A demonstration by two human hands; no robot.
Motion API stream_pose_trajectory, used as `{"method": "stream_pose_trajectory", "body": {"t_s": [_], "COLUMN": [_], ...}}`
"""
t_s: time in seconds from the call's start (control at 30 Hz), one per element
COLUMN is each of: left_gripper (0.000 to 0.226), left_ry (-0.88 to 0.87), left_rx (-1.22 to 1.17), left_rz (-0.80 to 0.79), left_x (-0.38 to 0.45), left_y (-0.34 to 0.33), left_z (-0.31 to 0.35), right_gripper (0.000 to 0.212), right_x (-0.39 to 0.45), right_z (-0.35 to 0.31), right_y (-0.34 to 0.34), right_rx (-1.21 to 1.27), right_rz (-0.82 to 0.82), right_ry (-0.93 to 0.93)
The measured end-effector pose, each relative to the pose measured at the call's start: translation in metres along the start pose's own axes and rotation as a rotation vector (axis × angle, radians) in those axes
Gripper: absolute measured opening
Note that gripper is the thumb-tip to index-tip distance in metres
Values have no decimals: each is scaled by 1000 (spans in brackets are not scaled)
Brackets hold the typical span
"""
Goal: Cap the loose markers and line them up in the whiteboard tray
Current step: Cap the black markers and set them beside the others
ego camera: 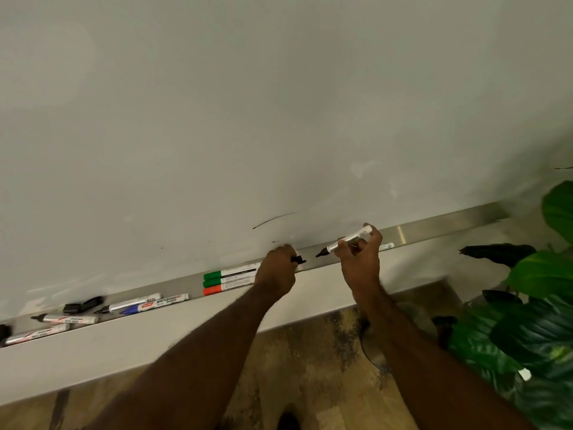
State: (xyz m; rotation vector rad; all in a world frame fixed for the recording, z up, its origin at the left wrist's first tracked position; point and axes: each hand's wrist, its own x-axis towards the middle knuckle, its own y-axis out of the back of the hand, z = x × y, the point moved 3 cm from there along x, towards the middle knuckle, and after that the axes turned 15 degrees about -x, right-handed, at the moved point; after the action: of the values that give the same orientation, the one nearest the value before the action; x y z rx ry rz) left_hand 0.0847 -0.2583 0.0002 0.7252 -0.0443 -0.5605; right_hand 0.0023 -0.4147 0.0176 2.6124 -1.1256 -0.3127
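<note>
My right hand (361, 262) grips an uncapped black marker (348, 238), its bare tip pointing left. My left hand (277, 270) pinches a black cap (298, 260), a short gap from that tip. Both hover over the metal whiteboard tray (434, 226). Left of my left hand, two green-capped markers (229, 276) and an orange-capped one (226, 288) lie side by side in the tray. Further left lie loose markers: a blue one (155, 303), uncapped black ones (131, 304) (66, 319) (35, 333), and loose black caps (82, 305). Another marker (386, 246) lies behind my right hand.
The whiteboard (279, 103) fills the upper view, with a thin black stroke (274, 219) near the tray. A leafy green plant (533, 305) stands close on the right. Below the tray is a white ledge (124, 346) and a wooden floor (310, 367).
</note>
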Motion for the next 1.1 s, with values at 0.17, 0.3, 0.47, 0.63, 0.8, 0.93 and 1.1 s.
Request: {"method": "stream_pose_trajectory", "body": {"t_s": [0.17, 0.3, 0.47, 0.63, 0.8, 0.93, 1.1], "left_gripper": [10, 12, 15, 15, 16, 16, 14], "left_ry": [-11, -2, 23, 55, 125, 198, 247], "left_rx": [-250, -313, -340, -354, -474, -536, -555], "left_rz": [71, 113, 126, 137, 115, 91, 134], "left_x": [-13, -17, -19, -19, -19, -18, -21], "left_y": [4, 6, 8, 13, 18, 22, 12], "left_z": [-1, 4, 7, 7, 5, -1, -6], "right_gripper": [77, 66, 63, 60, 55, 53, 56], "right_x": [-1, -5, -6, -8, -13, -15, -10], "right_z": [7, 8, 6, 3, 0, 3, 4], "right_y": [-5, -11, -11, -14, -24, -29, -36], "right_rx": [149, 124, 170, 259, 249, 209, 95], "right_rz": [-40, -80, -91, -112, -168, -187, -216], "right_ry": [-99, -103, -124, -155, -169, -195, -213]}}
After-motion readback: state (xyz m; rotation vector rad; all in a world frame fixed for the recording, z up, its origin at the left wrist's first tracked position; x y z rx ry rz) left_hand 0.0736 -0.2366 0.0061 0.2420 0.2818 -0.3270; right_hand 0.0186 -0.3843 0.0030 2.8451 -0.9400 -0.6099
